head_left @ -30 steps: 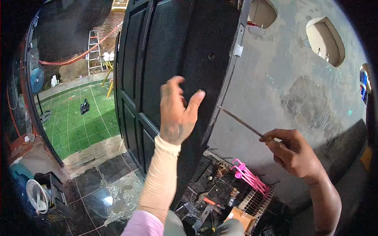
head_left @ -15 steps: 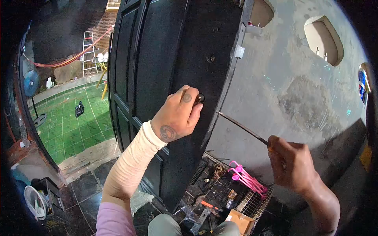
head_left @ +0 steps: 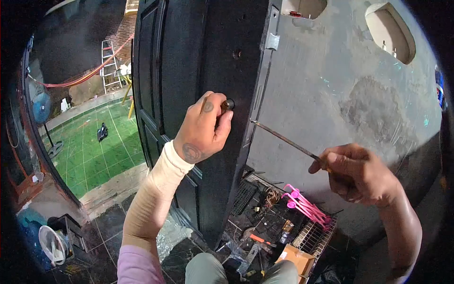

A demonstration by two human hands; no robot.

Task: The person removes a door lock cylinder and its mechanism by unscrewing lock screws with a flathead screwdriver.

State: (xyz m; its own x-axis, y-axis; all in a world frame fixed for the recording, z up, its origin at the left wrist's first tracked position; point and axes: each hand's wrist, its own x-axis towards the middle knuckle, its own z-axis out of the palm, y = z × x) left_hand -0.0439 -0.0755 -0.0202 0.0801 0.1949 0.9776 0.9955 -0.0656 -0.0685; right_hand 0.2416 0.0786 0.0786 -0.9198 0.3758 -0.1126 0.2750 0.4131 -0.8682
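A black panelled door stands upright in front of me, its metal-lined edge facing right. My left hand, tattooed and in a cream sleeve, is closed round a dark round knob or cylinder on the door's face. In my right hand is a long thin screwdriver, gripped near its handle. Its tip meets or nearly meets the edge plate, a little below the knob's height. A hole shows in the door above my left hand.
Right of the door is a grey wall with cut-out niches. Below lie a pink folded object, a wire rack, a cardboard box and an orange-handled tool. A fan and ladder stand left.
The view has shifted, so door and hands appear further left and higher. The fingers of my right hand have changed their hold on the screwdriver; my left hand keeps its grip.
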